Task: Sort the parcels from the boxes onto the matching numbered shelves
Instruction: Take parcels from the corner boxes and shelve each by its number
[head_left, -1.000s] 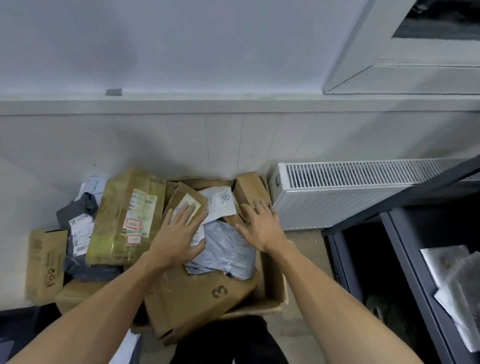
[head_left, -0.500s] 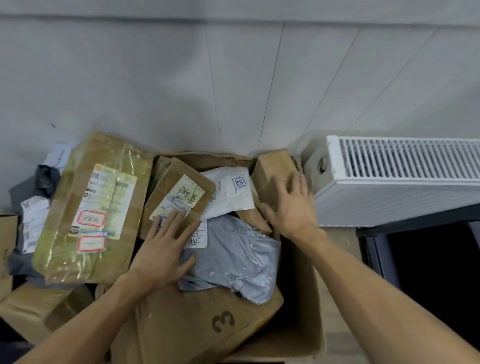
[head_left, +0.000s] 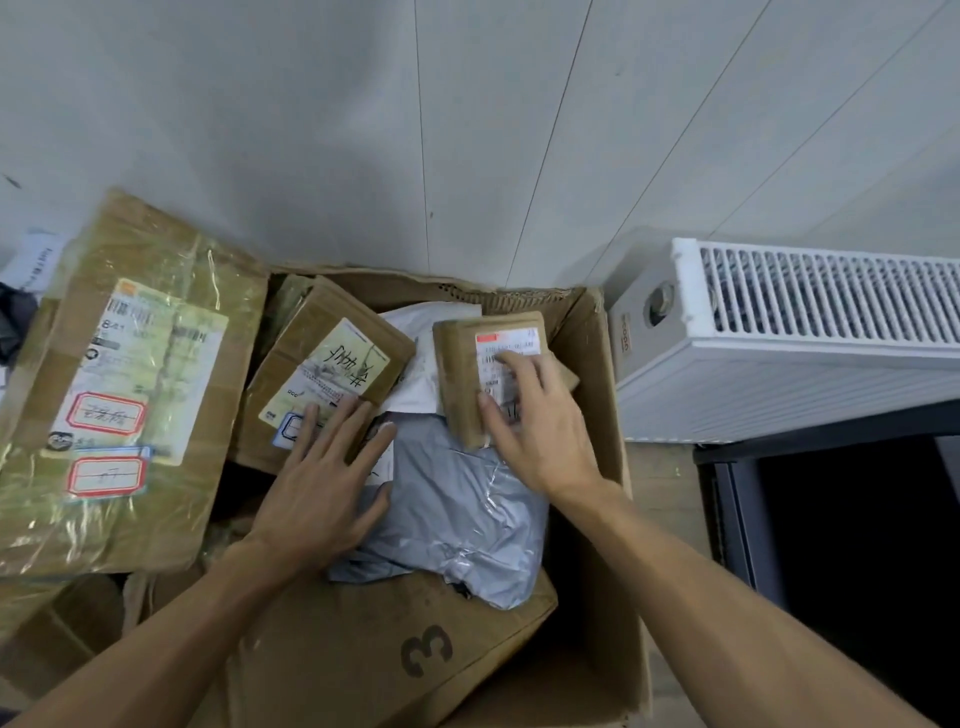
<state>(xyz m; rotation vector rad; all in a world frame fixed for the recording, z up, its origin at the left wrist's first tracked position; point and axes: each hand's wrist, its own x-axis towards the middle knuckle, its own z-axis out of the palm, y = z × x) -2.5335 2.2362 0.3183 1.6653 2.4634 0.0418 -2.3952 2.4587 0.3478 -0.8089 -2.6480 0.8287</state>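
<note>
Your right grip (head_left: 540, 431) is pinching the small taped parcel (head_left: 460, 374), which is looking stiff and light, by its edges, while your left grip (head_left: 322, 488) is resting flat and released on the soft grey mailer (head_left: 467, 514) beside it

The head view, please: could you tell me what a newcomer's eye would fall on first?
An open cardboard box crammed with parcels fills the centre. In it, the right hand grips a small brown parcel with a white label at the far right, while the left hand rests flat, partly on a grey poly mailer. A large tape-wrapped carton with red-framed stickers lies to the left, and a white radiator stands at right.
</note>
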